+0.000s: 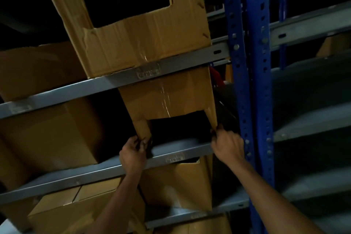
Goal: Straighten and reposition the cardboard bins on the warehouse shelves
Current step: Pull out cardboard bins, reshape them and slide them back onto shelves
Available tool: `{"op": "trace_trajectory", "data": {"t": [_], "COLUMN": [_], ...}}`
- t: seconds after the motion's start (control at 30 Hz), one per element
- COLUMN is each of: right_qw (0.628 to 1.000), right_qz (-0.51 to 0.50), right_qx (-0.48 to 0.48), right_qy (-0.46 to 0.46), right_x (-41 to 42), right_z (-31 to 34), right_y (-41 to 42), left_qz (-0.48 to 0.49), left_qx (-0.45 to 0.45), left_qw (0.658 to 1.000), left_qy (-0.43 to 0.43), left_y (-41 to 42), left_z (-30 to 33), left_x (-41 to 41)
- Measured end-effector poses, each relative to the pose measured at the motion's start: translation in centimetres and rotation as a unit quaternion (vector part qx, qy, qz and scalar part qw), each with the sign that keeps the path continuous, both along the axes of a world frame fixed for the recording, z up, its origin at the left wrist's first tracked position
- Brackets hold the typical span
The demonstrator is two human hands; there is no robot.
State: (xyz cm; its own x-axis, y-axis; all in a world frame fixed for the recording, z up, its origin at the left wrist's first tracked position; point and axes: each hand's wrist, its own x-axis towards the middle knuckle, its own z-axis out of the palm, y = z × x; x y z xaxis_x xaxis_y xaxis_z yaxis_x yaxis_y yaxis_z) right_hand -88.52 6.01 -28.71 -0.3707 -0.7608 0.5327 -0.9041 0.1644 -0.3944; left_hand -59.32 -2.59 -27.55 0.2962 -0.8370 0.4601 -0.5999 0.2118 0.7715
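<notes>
Dim warehouse aisle, seen looking up at grey metal shelves. Centre frame, a cardboard bin [167, 99] with a cut-out front opening, sitting on the middle shelf [180, 151], between a closed carton to the left and a blue upright post [254, 100] to the right. Left hand [133, 153] pinching the bin's lower left front strip, fingers curled round the cardboard edge. Right hand [227, 143] gripping the lower right front corner, fingers closed on the flap. Both forearms reaching up from the near bottom edge. Likely light, judging by the dark opening with nothing visible inside, though contents hidden in shadow. Corrugated board creased and softened, front edges ragged and bent, so probably floppy at the cut-out and prone to tearing if pulled hard by the thin strips. Firmer hold likely at the side walls or bottom corners, not the narrow front legs. Clear tape [165, 99] running down the front, glossy and perhaps slippery. Above, a taller upper bin [144, 47] of the same kind, overhanging its shelf and leaning slightly. Below, another lower bin [182, 186] with an open top. Small labels [148, 73] on the shelf beams, one above and one below the held bin, printed text too blurred to read. No brand names legible anywhere.
</notes>
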Motion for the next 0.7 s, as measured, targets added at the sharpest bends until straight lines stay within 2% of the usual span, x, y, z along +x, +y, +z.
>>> {"op": "trace_trajectory", "data": {"t": [0.2,0.37,0.5,0.7], "right_qw": [0.99,0.981,0.971,0.969], "right_qz": [0.044,0.033,0.039,0.037], "right_qx": [-0.033,-0.033,-0.046,-0.036], "right_qy": [-0.128,-0.187,-0.233,-0.242], "right_x": [1.0,3.1,4.6,6.4], "right_z": [-0.1,-0.8,-0.2,-0.2], "right_y": [4.9,11.0,17.4,28.2], "left_qz": [-0.051,-0.053,-0.083,-0.1], "left_qx": [-0.015,-0.014,-0.036,-0.058], "left_qw": [0.994,0.992,0.989,0.989], "left_qy": [0.094,0.117,0.118,0.088], "left_y": [5.4,11.2,18.4,30.8], "left_z": [-1.1,-2.1,-1.4,0.2], "left_x": [0.9,2.4,3.5,6.4]}}
